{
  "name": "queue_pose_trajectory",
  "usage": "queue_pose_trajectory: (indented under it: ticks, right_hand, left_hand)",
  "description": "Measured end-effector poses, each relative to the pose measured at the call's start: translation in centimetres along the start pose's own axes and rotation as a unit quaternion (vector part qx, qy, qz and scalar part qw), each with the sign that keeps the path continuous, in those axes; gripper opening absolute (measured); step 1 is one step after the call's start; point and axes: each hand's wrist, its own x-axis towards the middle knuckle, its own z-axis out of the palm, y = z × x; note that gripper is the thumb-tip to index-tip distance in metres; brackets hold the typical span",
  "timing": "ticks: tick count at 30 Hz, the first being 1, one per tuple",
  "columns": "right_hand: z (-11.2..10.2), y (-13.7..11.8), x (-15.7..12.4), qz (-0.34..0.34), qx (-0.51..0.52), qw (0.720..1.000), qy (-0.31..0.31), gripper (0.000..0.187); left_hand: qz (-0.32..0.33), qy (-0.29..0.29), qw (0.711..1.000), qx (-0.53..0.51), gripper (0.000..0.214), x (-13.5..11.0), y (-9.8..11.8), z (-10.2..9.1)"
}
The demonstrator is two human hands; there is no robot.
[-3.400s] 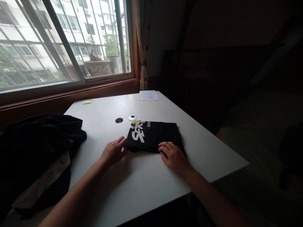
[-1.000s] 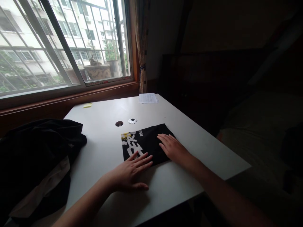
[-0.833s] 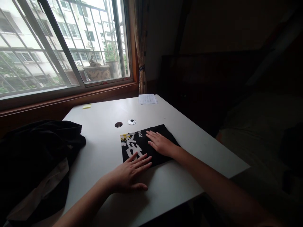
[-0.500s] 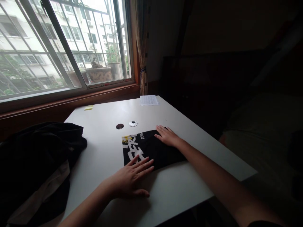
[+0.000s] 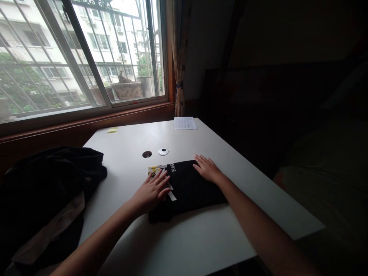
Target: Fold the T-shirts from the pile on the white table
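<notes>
Touching a folded black cloth [image 5: 192,188] with both hands, well apart from each other, on a white bench [image 5: 129,149]. Over the pale print [image 5: 172,196] at the cloth's left end, the left hand [image 5: 151,192], fingers fanned, back upward; at its far right corner, the right hand [image 5: 207,168], fingertips at the far edge and forearm [image 5: 253,220] across the right end. Clamped on nothing, by the look of it; impossible to tell pressing from light resting. Beneath and between the two, the cloth, with its longer axis seemingly from left hand to right, plain black middle and near edge uncovered. No nearer to one hand than the other: in contact with both. Just beyond the cloth, a hole [image 5: 147,154] and a disc [image 5: 163,152]; farther beyond, papers [image 5: 184,123]; well to its left, a dark heap [image 5: 51,195].
</notes>
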Motion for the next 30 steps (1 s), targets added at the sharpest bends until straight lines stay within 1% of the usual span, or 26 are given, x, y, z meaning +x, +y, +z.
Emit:
queue_pose_trajectory:
  ticks: [5,8,14,18,20,24,27,30]
  right_hand:
    - [0.3,0.4,0.1,-0.009,0.011,1.0,0.01,0.062]
    - [0.3,0.9,0.0,-0.008,0.011,1.0,0.007,0.062]
    - [0.0,2.2,-0.1,0.009,0.021,1.0,-0.007,0.066]
    - [0.2,3.3,0.1,0.04,0.023,0.999,-0.008,0.065]
    - [0.4,4.0,0.2,0.044,0.02,0.999,0.01,0.062]
    - [0.9,5.6,0.4,0.02,0.023,0.997,0.074,0.054]
    - [1.1,6.5,0.5,0.002,0.035,0.992,0.118,0.05]
    - [1.2,6.7,0.6,-0.001,0.05,0.987,0.15,0.047]
  left_hand:
    - [-0.086,0.001,0.996,0.024,0.056,2.8,-3.1,0.7]
    - [-0.124,-0.001,0.992,0.016,0.057,3.4,-4.5,0.9]
    - [-0.179,-0.015,0.984,0.014,0.064,2.4,-5.8,0.7]
    - [-0.209,0.002,0.978,0.017,0.061,1.4,-6.5,0.3]
    - [-0.232,0.02,0.972,0.021,0.06,1.1,-7.0,0.2]
    - [-0.27,0.056,0.961,0.019,0.057,0.8,-7.7,0.2]
    - [-0.275,0.077,0.958,0.004,0.055,0.8,-8.0,0.2]
    - [-0.268,0.099,0.958,-0.023,0.051,0.7,-8.1,0.1]
